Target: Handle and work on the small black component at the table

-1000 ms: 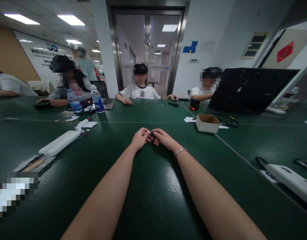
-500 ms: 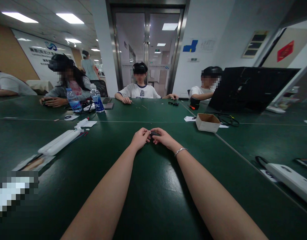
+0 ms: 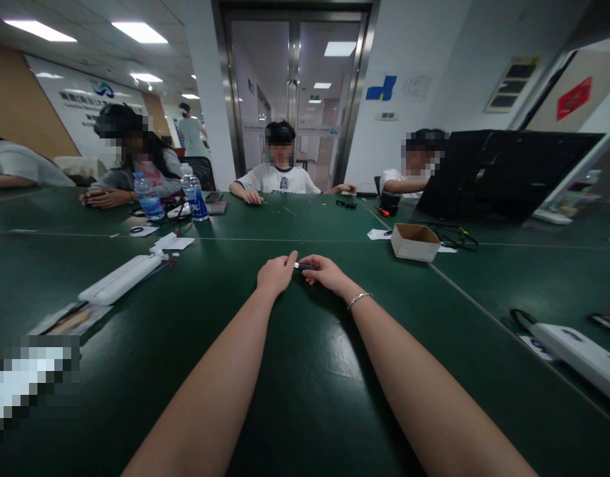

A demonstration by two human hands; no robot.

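A short dark rod with a shiny silver end (image 3: 297, 265) lies crosswise between my hands, just above the green tabletop (image 3: 309, 371); its exact kind is too small to tell. My right hand (image 3: 326, 273) pinches the dark part between thumb and fingers, a silver bracelet at its wrist. At the silver end is my left hand (image 3: 275, 274), closed, with the thumb pointing up and the fingers curled out of sight behind it. Whether those hidden fingers grip the rod's end or something else does not show.
Ahead right stand a small open cardboard box (image 3: 414, 243) and a black monitor (image 3: 503, 173). To the left are water bottles (image 3: 196, 197) and a long white packet (image 3: 120, 279). A white power strip (image 3: 580, 354) lies at right. Several people sit around the table.
My left thumb has lifted upright and the left hand has shifted slightly left, so more of the silver end shows. The right hand keeps its grip. The view has turned slightly.
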